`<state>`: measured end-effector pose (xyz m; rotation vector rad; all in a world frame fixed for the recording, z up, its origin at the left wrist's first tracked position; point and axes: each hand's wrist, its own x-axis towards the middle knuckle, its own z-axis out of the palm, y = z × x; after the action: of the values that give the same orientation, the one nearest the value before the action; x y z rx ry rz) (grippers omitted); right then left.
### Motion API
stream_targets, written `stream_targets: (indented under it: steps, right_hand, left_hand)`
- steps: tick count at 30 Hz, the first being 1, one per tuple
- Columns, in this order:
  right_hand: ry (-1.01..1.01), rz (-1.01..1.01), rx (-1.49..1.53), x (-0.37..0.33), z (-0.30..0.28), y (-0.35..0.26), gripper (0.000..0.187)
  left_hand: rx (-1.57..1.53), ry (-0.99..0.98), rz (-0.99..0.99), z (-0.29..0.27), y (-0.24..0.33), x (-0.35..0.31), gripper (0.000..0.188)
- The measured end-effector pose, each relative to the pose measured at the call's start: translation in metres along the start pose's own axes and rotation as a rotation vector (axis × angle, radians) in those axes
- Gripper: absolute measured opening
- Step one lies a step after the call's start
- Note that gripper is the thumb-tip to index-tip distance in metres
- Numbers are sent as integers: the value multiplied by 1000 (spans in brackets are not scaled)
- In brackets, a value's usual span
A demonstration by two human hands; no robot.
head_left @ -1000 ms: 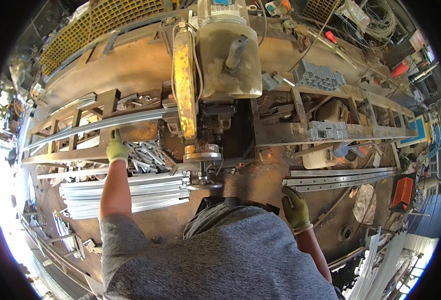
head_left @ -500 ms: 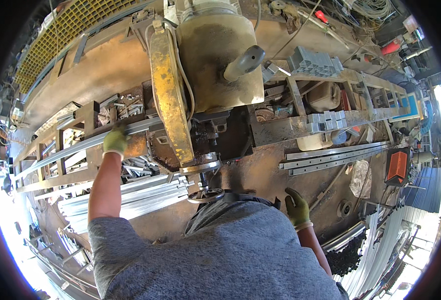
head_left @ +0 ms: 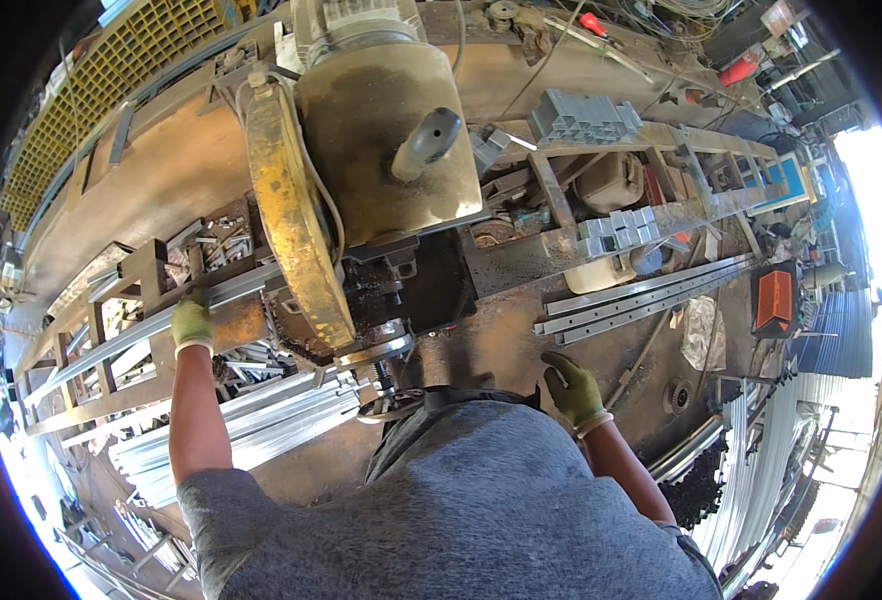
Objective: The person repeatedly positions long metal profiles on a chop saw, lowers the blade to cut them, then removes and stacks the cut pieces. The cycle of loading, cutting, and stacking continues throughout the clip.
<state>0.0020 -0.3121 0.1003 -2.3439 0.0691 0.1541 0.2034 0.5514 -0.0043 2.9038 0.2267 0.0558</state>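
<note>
My left hand (head_left: 193,322), in a yellow-green glove, is closed around a long silvery metal bar (head_left: 111,345). The bar runs along a rusty frame on the left toward a cutting machine. Just right of that hand stand the machine's worn yellow blade guard (head_left: 286,190) and its big dusty housing (head_left: 386,120) with a dark-tipped handle (head_left: 427,143). Below the guard is a screw with a handwheel (head_left: 389,408), partly hidden by my body. My right hand (head_left: 573,390), gloved too, hangs near my waist with fingers apart and nothing in it.
Several punched metal strips (head_left: 641,297) lie right of the machine. Small cut tube pieces (head_left: 618,232) sit on the right frame, with a larger tube stack (head_left: 586,117) behind. Bundled bars (head_left: 241,420) lie at lower left. An orange-and-black box (head_left: 775,300) stands at right.
The view has turned, so the machine and bench appear farther left. My left hand stays on the bar, its fingers lower over it. My right hand has shifted slightly, still apart from anything.
</note>
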Motion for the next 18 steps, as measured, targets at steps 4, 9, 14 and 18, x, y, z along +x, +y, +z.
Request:
stream_targets:
  steps: [4,9,14,18]
  right_hand:
    - [-105,-65,-66,17,-7,6,36]
    - [-63,-111,-65,55,-34,44,35]
    - [-66,-90,-64,84,-68,119,34]
    - [-146,-173,-98,129,-102,182,32]
  left_hand:
    - [46,-39,-167,28,53,3,35]
    - [-840,890,-515,-25,118,-127,52]
    - [-733,619,-9,-69,319,-272,25]
    - [-451,301,444,-56,504,-245,25]
